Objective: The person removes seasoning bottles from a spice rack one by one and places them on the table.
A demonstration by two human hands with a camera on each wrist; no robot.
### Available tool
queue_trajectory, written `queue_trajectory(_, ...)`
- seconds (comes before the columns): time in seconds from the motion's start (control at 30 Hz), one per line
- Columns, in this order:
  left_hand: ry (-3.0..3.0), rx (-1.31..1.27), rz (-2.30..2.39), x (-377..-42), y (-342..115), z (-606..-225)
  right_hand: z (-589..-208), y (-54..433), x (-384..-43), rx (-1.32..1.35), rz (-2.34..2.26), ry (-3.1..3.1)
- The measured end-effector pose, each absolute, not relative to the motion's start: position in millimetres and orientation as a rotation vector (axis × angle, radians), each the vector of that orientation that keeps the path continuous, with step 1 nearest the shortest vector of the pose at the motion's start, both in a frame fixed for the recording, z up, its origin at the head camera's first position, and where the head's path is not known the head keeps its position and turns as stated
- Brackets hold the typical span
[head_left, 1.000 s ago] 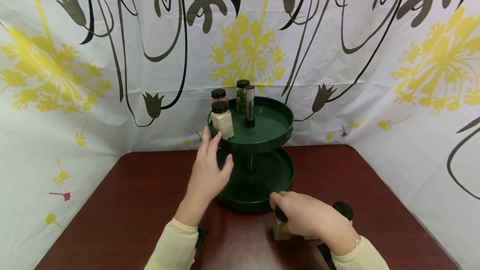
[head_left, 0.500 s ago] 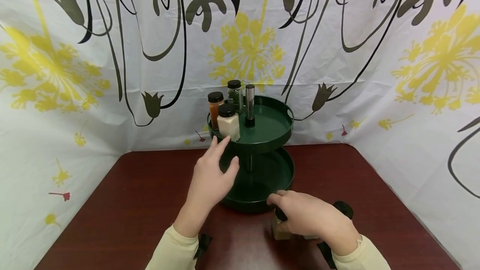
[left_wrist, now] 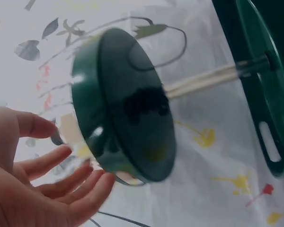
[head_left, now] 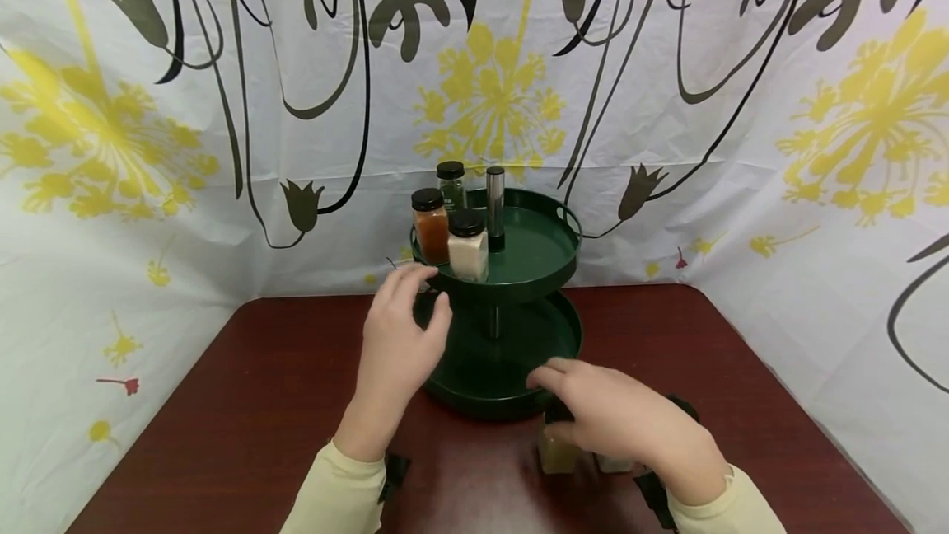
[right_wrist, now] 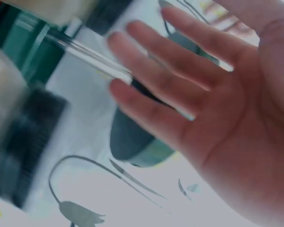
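A two-tier green turntable stands at the table's back. Its upper tier carries a jar of white powder, a jar of orange spice and a jar of green herbs, all black-lidded. My left hand is raised at the left of the upper rim, fingers slightly bent, palm holding nothing; in the left wrist view its fingertips overlap the rim. Above a jar of yellowish-brown spice hovers my right hand. Its fingers are extended and spread in the right wrist view, gripping nothing.
Another jar stands beside the yellowish-brown one, partly covered by my right hand. A dark lid shows behind that wrist. The brown table ends at a patterned cloth at the back and sides.
The upper tier has turned, bringing the white and orange jars rightward and the herb jar leftward. My left hand swung right, then back left. My right hand has risen off the brown-spice jar's lid.
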State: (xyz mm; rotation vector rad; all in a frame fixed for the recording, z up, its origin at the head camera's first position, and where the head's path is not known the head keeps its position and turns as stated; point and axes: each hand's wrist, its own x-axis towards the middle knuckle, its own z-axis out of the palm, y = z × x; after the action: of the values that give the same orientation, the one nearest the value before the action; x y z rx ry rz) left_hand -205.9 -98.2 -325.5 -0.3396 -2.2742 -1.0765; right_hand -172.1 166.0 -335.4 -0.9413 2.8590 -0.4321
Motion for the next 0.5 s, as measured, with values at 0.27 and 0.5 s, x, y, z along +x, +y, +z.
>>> queue_trajectory(0.27, -2.594, -0.335, -1.246, -229, -115, -333, -302, 162, -175, -1.239, -0.565, 3.281)
queue_trajectory(0.5, -2.632, -0.340, -1.231, -226, -108, -334, -267, 154, -187, -1.331, -0.541, 3.339)
